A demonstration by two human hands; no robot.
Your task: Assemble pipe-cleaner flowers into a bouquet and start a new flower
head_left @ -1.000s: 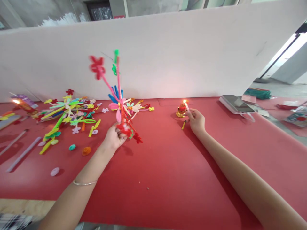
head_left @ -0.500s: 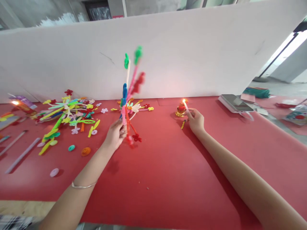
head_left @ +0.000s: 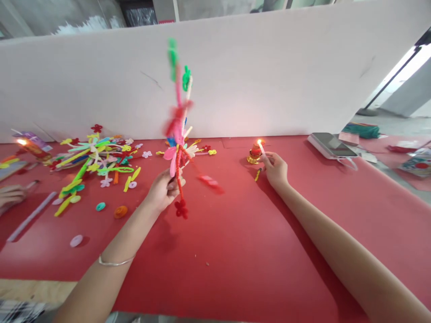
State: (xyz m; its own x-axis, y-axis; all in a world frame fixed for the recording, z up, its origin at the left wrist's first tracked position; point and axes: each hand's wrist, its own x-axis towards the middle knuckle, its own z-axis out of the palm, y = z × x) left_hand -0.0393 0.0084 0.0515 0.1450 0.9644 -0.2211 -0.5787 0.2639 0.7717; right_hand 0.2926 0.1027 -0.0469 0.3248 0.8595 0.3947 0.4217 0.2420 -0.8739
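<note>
My left hand is closed round a bunch of pipe-cleaner flower stems, held upright above the red table; the green, pink and red flower heads are blurred by motion. My right hand rests on the table at the far middle. It pinches a thin white stick whose tip sits in the flame of a small red candle in a gold holder. A small yellow piece lies just left of that hand.
A heap of coloured pipe-cleaner flowers lies at the far left, with loose round pieces nearer. Another person's hand shows at the left edge near a second lit candle. A white board walls the back. A phone lies far right.
My left hand has swung the flower bunch from leaning left to upright and raised it. Another person's hand has come into view at the left edge. My right hand stays at the candle.
</note>
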